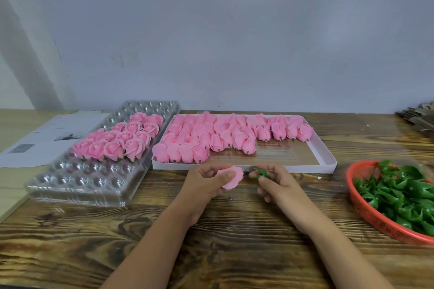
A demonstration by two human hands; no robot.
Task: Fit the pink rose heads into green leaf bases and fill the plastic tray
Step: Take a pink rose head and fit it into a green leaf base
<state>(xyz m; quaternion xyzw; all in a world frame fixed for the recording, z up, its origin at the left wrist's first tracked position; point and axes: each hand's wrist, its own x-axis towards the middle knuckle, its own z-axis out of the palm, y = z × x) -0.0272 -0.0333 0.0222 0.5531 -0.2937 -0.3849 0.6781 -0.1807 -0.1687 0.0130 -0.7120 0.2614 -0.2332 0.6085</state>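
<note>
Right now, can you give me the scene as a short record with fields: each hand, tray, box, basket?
left hand: holds a pink rose head
right hand: pinches a green leaf base
rose and base: apart, not yet joined
tray: clear plastic, finished roses in the middle rows, near rows bare
box: white, loose rose heads toward the back
basket: red, at right, full of leaf bases

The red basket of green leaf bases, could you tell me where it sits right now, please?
In the head view the red basket sits at the table's right edge, right of the right hand and just in front of the white box's near right corner.
</note>
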